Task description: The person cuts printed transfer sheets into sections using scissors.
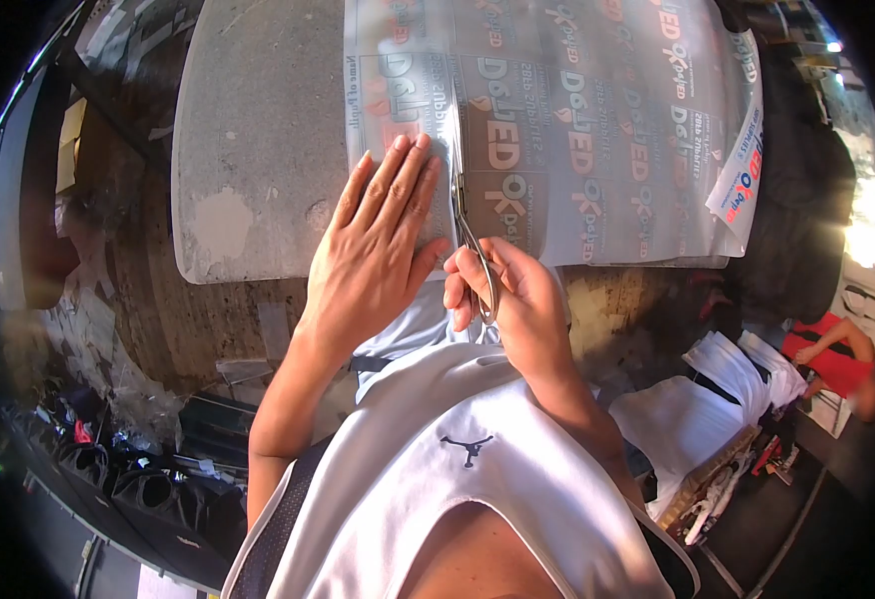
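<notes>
My left hand (370, 230) lies flat, gripping nothing, on the translucent printed plastic sheet (612, 150) spread over the worn grey tabletop (258, 110); my right hand (525, 295) grasps the slim silver metal scissors (460, 205); clean cutting wants the sheet taut, strokes long and steady.

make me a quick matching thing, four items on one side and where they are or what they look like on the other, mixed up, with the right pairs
Column one
1. left hand
2. tabletop
3. scissors
4. right hand

Column two
A. silvery, blades pointing away from the person
B. fingers in and around a pair of metal handles
C. palm down on the printed sheet
D. gray, with a paler patch near one corner

Right pairs: 1-C, 2-D, 3-A, 4-B
</notes>
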Action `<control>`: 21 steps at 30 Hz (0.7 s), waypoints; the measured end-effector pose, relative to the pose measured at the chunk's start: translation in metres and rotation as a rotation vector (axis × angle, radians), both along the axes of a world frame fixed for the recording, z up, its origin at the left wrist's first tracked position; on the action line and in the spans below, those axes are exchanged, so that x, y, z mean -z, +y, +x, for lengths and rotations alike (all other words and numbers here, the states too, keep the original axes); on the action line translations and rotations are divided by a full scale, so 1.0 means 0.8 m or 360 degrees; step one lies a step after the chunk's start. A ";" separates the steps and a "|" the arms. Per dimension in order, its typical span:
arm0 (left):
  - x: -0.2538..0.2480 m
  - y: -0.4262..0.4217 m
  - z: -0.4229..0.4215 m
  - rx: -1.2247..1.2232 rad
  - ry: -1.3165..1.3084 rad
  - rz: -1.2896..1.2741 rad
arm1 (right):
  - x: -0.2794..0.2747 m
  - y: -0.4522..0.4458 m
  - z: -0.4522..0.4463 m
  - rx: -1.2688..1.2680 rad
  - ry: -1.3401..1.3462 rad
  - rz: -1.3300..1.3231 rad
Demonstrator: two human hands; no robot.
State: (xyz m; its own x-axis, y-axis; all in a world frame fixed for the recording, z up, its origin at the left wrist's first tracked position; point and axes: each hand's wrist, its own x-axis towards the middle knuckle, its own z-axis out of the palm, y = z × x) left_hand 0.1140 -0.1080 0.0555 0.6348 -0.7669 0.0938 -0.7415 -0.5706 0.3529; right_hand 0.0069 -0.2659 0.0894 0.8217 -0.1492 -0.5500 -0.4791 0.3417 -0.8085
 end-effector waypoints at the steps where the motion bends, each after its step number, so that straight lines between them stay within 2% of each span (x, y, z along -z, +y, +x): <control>1: -0.001 0.000 0.001 0.0003 -0.0001 0.0009 | 0.000 0.000 0.001 -0.0001 0.0002 -0.0002; 21: -0.001 -0.001 0.004 0.0016 0.0054 0.0003 | 0.002 -0.006 0.024 0.0006 0.0015 0.0042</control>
